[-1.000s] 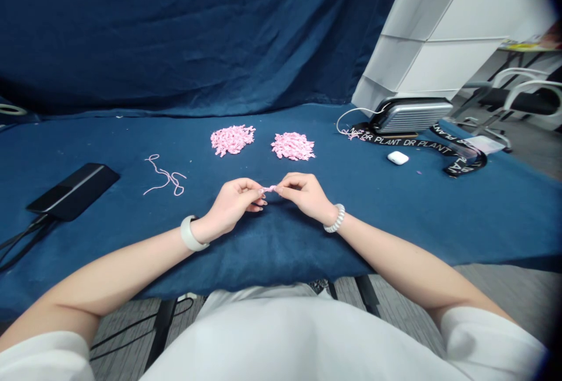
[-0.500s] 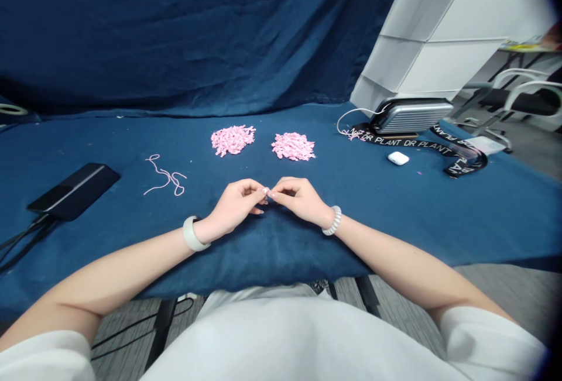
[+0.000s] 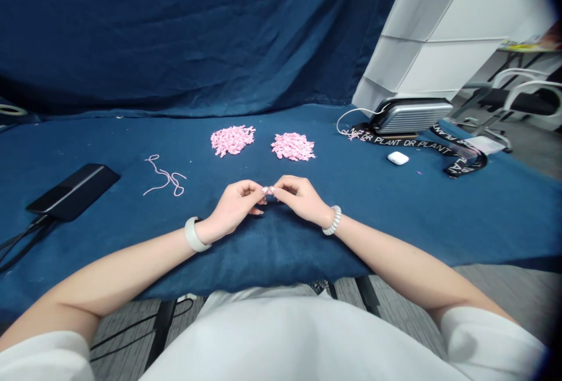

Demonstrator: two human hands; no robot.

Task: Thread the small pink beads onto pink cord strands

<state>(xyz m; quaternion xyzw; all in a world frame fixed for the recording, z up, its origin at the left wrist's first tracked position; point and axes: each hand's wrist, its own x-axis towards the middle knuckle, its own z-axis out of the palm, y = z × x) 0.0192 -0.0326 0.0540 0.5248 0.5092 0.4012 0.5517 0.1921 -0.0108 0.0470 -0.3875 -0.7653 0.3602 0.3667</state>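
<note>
My left hand (image 3: 239, 204) and my right hand (image 3: 301, 198) meet above the near part of the blue-covered table (image 3: 369, 199), thumbs and index fingers pinched. Between the fingertips shows a tiny pink piece (image 3: 269, 191), held at both ends; it is too small to make out in detail. Beyond the hands lie two heaps of small pink twisted pieces, the left heap (image 3: 232, 140) and the right heap (image 3: 293, 147). Some loose pink string (image 3: 169, 178) lies to the left of my left hand.
A black device with cables (image 3: 74, 192) rests at the left. Toward the right are a white earphone case (image 3: 397, 158), a black lettered strap (image 3: 408, 143) and a silver ribbed case (image 3: 415, 117) with a white cable. A blue curtain (image 3: 184, 35) hangs behind.
My fingertips have drawn slightly apart, and more of the pink piece shows between them. The heaps and the string stay where they were.
</note>
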